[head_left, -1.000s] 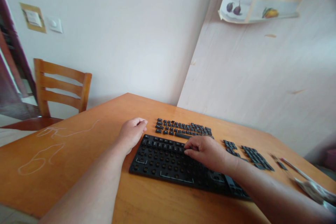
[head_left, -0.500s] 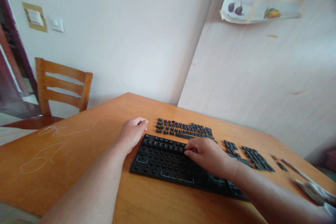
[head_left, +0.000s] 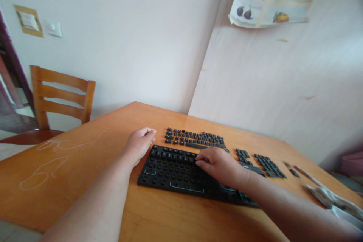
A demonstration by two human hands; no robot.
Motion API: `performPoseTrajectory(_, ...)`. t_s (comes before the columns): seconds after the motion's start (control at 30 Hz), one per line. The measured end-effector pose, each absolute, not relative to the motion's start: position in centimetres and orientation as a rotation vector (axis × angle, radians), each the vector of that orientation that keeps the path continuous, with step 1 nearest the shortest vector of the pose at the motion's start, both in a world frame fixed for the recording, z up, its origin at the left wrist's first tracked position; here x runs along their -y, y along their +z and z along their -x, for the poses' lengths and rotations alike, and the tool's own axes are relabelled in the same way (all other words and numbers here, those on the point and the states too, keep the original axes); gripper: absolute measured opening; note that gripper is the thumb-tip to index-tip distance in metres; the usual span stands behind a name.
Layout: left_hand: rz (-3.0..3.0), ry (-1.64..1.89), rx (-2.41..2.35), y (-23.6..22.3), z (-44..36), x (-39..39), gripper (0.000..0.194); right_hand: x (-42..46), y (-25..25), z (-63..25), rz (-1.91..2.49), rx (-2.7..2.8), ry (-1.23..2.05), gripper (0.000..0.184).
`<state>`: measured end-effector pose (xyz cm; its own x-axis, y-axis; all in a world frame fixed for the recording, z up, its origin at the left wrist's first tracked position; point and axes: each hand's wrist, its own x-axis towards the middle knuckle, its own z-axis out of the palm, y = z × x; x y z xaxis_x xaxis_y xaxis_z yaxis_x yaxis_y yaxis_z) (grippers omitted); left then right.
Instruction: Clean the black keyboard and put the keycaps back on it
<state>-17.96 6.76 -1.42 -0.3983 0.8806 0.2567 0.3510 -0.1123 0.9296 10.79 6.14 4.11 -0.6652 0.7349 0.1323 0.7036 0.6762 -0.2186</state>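
A black keyboard (head_left: 174,177) lies on the wooden table, its two back rows fitted with keycaps (head_left: 171,156) at the left. Nearer the front, bare switch sockets and thin metal wires show. My right hand (head_left: 217,164) rests over the keyboard, thumb and fingers pinched at the end of the fitted number row, seemingly on a keycap mostly covered by the fingers. Beside the keyboard's back left corner, my left hand (head_left: 140,143) is closed; whatever it may hold is hidden. Loose keycaps (head_left: 195,136) are laid out in rows just behind the keyboard.
More loose keycaps (head_left: 269,165) sit in groups to the right. Further right are a slim dark tool (head_left: 294,172) and a crumpled whitish bundle (head_left: 320,194). A pale string (head_left: 42,166) lies on the left of the table (head_left: 93,166). A wooden chair (head_left: 62,94) stands behind.
The view has shifted slightly, so everything sits a little further left in the picture. Both hands keep nearly the same place and pose relative to the keyboard.
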Motion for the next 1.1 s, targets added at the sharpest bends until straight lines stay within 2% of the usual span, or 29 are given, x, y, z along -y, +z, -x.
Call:
performPoseTrajectory(0.37,-1.300,1.569,-1.652,-1.1,18.1,-6.6,0.034,-2.6,5.5,-17.0,1.356,2.235,0.201,0.030)
performPoseTrajectory(0.77,-1.306,1.591,-1.673,-0.8,18.4,-6.3,0.042,-2.8,4.6,-19.8,1.367,1.957,-0.099,0.041)
performPoseTrajectory(0.93,-1.105,1.818,-1.655,-0.3,18.2,-6.1,0.037,-3.6,4.3,-20.1,1.401,1.949,-0.107,0.040)
performPoseTrajectory(1.1,-0.766,2.126,-1.685,2.1,18.1,-5.6,0.026,-4.3,3.8,-20.5,1.424,1.930,-0.104,0.041)
